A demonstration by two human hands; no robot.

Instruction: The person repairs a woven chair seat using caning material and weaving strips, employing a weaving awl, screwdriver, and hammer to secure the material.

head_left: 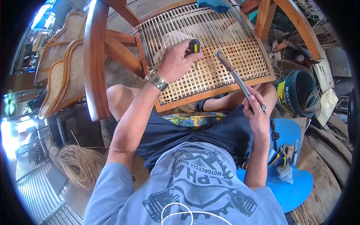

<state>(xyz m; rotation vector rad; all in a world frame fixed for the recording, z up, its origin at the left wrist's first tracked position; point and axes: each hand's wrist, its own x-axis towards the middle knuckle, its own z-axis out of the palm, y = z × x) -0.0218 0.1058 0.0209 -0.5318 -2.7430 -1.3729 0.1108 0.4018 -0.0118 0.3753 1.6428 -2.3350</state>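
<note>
My left hand point(177, 62), with a metal watch on its wrist, is closed around a black-and-yellow tool handle point(195, 47) over the woven cane seat panel point(225, 63). The handle's working end is hidden below the hand. Fingers of my right hand point(255, 108) wrap the near end of a long silvery tool point(240, 84) with a brown, worn section towards its far end. That far end hangs over the panel's right half. Close square weave fills the panel's near part, while mostly single-direction strands span the far part. A wooden frame point(217, 92) borders it over my knees.
Wooden chair legs point(95, 60) rise on both sides. Cane-backed pieces point(62, 75) and a coil of cane strands point(80, 165) lie left. To the right are a dark green bucket point(300, 90) and a blue seat point(288, 187) carrying pliers point(288, 153). A blue item point(213, 5) rests on the panel's far edge.
</note>
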